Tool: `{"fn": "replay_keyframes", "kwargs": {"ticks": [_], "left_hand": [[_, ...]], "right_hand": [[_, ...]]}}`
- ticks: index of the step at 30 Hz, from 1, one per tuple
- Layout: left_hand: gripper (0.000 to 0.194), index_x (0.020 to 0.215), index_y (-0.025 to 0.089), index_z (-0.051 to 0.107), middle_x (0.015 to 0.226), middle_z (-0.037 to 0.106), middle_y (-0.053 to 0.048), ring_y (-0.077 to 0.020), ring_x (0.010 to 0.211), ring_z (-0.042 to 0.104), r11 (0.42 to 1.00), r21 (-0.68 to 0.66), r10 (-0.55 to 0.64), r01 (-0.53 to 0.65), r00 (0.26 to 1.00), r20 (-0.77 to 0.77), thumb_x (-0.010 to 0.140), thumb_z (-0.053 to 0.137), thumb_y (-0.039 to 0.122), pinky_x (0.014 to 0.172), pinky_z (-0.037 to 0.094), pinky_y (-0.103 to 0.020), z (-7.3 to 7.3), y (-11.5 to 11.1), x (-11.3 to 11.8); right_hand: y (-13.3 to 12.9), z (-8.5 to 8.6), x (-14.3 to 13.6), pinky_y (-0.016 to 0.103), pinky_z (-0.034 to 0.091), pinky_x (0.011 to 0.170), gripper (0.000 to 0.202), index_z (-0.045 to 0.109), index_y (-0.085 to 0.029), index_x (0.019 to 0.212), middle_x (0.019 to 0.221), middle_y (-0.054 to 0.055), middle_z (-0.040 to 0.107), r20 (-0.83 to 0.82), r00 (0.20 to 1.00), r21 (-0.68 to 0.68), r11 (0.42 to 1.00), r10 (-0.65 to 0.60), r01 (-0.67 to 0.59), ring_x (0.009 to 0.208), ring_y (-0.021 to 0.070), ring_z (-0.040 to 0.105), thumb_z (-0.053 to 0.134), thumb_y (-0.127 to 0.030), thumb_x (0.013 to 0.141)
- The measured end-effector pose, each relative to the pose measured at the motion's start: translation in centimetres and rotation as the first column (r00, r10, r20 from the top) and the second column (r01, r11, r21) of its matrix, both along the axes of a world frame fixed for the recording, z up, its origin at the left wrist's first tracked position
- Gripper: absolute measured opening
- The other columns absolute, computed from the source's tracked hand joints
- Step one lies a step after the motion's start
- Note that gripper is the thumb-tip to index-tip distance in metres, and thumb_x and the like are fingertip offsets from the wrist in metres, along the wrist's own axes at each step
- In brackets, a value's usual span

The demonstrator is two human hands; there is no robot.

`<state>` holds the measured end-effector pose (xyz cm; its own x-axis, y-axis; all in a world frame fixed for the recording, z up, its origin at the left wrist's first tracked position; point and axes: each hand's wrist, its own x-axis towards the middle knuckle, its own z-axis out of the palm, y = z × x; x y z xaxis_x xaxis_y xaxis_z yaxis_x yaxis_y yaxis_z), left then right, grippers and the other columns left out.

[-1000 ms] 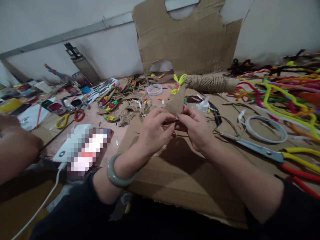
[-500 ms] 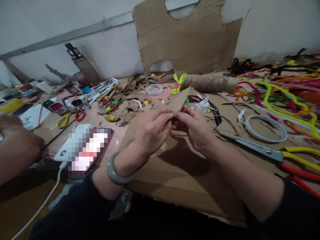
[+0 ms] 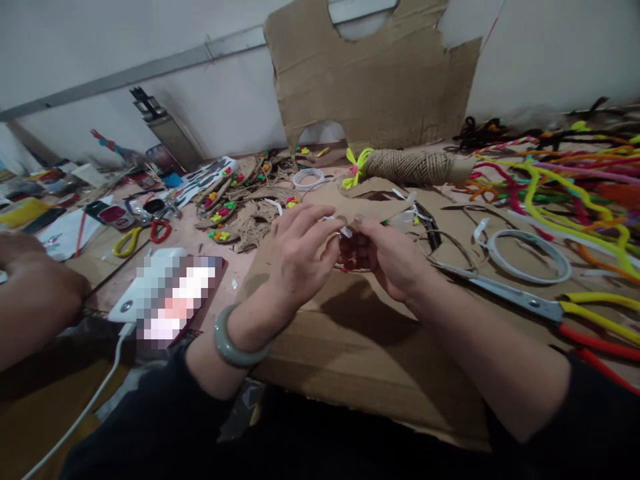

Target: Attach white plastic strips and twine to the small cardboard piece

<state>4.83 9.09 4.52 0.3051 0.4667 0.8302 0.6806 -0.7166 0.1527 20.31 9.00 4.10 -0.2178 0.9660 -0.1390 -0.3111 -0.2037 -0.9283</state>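
Both hands meet above a brown cardboard sheet [image 3: 320, 347] in front of me. My right hand [image 3: 397, 257] is closed on a small cut cardboard piece [image 3: 373, 208], its thumb on the near edge. The piece now lies fairly flat, pointing away to the right. A small white strip [image 3: 346, 231] shows at its edge, between the fingertips of both hands. My left hand [image 3: 304, 253], with a bangle [image 3: 235, 340] on the wrist, has its fingers curved and its index finger and thumb at this strip. The right fingers under the piece are partly hidden.
Large scissors [image 3: 530, 303] and a tape roll [image 3: 530, 257] lie at right. A twine spool [image 3: 413, 167] and a clear-tipped bottle [image 3: 404, 217] stand beyond my hands. Bright cords [image 3: 575, 200] spread at far right. A phone [image 3: 180, 307] and another person's arm [image 3: 37, 300] are at left.
The cardboard piece has tipped from upright to flatter. My left fingers have opened out somewhat from their tight pinch, and the white strip has come into view.
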Motion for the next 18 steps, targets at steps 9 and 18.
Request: {"fn": "replay_keyframes", "kwargs": {"ticks": [9,18], "left_hand": [[0.009,0.072,0.020,0.063,0.068,0.066,0.000,-0.0138,0.066,0.059,0.908,-0.374,-0.066,0.188,0.947,0.314,0.081,0.062,0.019,0.067,0.047,-0.029,0.5,-0.6,1.0],[0.015,0.069,0.018,0.064,0.065,0.066,0.000,-0.0120,0.061,0.058,0.739,-0.611,0.045,0.284,0.884,0.465,0.082,0.065,0.026,0.061,0.048,-0.026,0.7,-0.3,1.3]], "right_hand": [[-0.4,-1.0,-0.7,0.029,0.052,0.057,0.040,0.067,-0.019,0.078,0.073,0.004,0.071,0.088,0.987,0.189,0.975,-0.135,0.116,0.066,0.0163,0.066,0.066,-0.059,0.076],[-0.5,-1.6,-1.2,0.032,0.058,0.061,0.038,0.071,-0.023,0.075,0.078,0.004,0.074,0.073,0.961,0.250,0.937,-0.268,0.243,0.071,0.0185,0.068,0.075,-0.060,0.067]]}}
